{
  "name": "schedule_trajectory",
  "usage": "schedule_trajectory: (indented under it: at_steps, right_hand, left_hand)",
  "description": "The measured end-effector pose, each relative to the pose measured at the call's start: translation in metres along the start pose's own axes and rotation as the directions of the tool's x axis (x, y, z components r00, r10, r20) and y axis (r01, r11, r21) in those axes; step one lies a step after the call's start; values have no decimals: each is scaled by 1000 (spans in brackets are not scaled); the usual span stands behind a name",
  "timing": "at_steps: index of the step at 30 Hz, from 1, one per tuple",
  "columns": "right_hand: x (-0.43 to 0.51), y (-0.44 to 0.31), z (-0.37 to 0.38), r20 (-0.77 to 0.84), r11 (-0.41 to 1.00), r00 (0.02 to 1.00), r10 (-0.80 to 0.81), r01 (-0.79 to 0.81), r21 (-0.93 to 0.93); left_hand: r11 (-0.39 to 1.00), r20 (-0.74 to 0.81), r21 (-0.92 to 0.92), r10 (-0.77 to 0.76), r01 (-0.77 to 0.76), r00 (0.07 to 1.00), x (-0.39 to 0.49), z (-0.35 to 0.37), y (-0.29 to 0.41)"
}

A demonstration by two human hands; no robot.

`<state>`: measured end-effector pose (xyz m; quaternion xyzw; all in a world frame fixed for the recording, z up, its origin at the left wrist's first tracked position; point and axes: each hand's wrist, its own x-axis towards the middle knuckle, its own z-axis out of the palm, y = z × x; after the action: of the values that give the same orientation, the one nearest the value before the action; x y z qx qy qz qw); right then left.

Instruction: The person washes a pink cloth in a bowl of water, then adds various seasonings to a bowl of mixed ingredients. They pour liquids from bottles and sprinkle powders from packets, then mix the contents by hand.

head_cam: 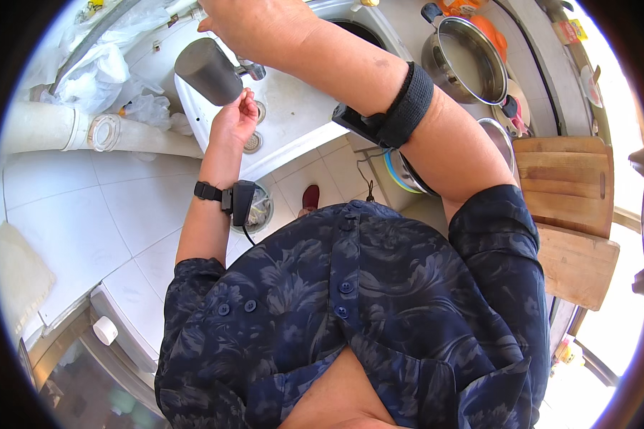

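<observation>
A dark grey cylindrical cup is held tilted over the left side of the white sink. My left hand is at its lower right end, palm turned up and fingers curled against it. The cup partly hides the chrome faucet behind it. Above the cup, my right hand reaches to the top edge of the picture. Its thumb shows near the cup, but its other fingers are cut off or hidden, so what it holds cannot be seen. Two round metal drains show beside my left hand.
A steel pot with pale liquid stands to the right of the sink. Wooden boards lie further right. Plastic bags and a thick white pipe are at left. A waste bin stands on the floor below the sink.
</observation>
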<state>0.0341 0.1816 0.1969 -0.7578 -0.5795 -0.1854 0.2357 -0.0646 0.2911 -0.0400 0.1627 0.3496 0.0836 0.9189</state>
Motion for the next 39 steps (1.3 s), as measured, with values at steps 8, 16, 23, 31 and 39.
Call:
schedule_trajectory:
  at_steps: [8, 16, 23, 31, 39]
  right_hand:
    - [2, 27, -10, 92, 975, 974, -208, 199, 99]
    - [13, 22, -4, 293, 999, 955, -49, 46, 16]
    - [-37, 19, -16, -36, 929, 981, 190, -168, 329]
    - [-241, 63, -61, 152, 848, 927, 343, -375, 374]
    - [-450, 144, -157, 58, 444, 440, 896, -893, -80]
  left_hand:
    - [992, -36, -68, -108, 105, 994, -5, 4, -12]
    - [982, 89, -91, -155, 163, 984, -7, -8, -27]
    - [993, -133, 20, -116, 120, 984, 7, -8, -32]
    - [967, -145, 247, -19, 55, 989, 18, 2, -62]
    - [893, -52, 433, -115, 126, 992, 47, 15, -79]
